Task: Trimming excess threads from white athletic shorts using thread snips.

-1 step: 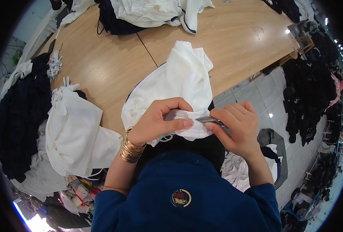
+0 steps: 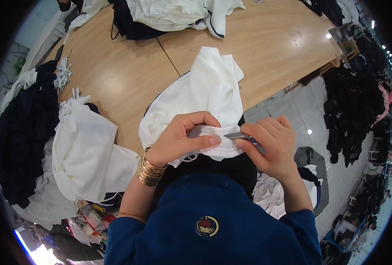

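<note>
A white garment [image 2: 204, 92] with a gathered elastic waistband [image 2: 222, 152] lies over the table's near edge and toward my lap. My left hand [image 2: 185, 134] pinches the waistband between thumb and fingers, the thumb flat on top. In my right hand [image 2: 268, 141] is a pair of small metal thread snips [image 2: 240, 136], closed around by the fingers. The snips' tips point left and touch the waistband close to my left thumb. A white drawstring loop [image 2: 190, 157] shows just below the left hand. The fingers under the band are hidden.
The wooden table [image 2: 266, 57] stretches ahead. White and navy garments [image 2: 165, 15] are piled at its far side. More white garments [image 2: 83, 150] hang over its left edge beside a dark heap [image 2: 26, 132]. Dark clothes [image 2: 352, 110] lie on the tiled floor at right, near a grey bag [image 2: 313, 159].
</note>
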`<state>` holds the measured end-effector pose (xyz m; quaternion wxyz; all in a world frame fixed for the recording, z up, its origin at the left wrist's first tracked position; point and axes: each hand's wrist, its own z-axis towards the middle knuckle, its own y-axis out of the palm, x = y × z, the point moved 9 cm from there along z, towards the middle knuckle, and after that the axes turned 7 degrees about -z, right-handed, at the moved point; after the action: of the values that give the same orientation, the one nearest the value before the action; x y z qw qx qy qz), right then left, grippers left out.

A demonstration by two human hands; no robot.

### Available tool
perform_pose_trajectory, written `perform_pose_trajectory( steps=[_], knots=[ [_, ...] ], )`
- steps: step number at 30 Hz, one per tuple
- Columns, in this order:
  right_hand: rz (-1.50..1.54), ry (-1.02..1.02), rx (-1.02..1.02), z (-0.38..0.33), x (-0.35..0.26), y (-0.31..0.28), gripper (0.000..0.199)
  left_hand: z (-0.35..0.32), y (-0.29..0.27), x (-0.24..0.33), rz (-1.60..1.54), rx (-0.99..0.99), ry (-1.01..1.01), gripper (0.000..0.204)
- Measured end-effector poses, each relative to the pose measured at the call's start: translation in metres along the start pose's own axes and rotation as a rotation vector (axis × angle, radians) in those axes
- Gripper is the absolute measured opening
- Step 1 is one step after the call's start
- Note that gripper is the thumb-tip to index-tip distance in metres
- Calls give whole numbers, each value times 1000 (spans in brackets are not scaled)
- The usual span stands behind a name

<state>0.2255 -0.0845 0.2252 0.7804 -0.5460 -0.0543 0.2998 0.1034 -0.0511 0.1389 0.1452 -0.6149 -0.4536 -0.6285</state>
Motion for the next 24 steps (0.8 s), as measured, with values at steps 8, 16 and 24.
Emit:
perform_pose_trajectory(
  steps=[8, 16, 24],
  knots=[
    [7, -9, 8, 1, -1, -1, 20, 0, -1, 1, 22, 10, -7, 21],
    [109, 130, 44, -6, 20, -7, 21, 1, -1, 5, 13, -15, 54, 22],
    [134, 105, 17, -7, 16, -3, 21, 2, -4, 5, -46, 4, 78, 19]
  ],
)
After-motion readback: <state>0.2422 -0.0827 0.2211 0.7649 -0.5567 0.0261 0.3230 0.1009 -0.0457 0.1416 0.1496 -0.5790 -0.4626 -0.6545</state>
